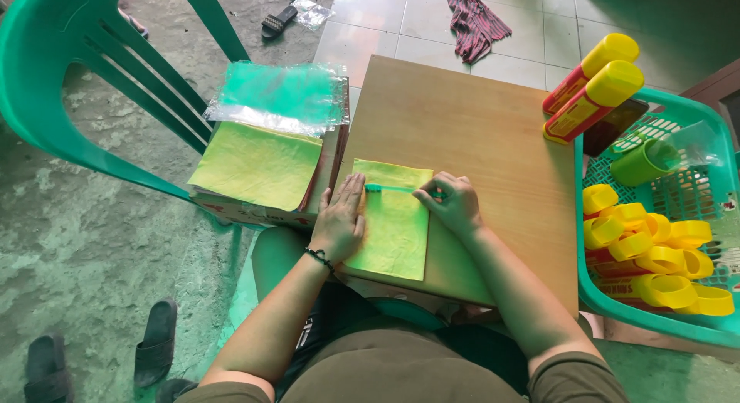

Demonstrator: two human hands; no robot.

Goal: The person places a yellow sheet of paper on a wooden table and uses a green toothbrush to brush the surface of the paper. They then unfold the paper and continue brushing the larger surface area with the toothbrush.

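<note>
1. Left hand [340, 218]: open, lying flat, palm down on the left edge of the yellow-green sheet [393, 222].
2. Right hand [451, 203]: closed, pinching a thin green strip [389, 189] laid across the upper part of the sheet.
3. Sheet: flat on the wooden board [478, 141], near its left front edge.
4. Left of board: stack of yellow-green sheets [254, 164] under clear plastic bags [281, 95], on a green chair [69, 72].
5. Right of board: green basket [694, 195] holding yellow rings [655, 256]; two yellow-capped red bottles [590, 95] at its rim.
</note>
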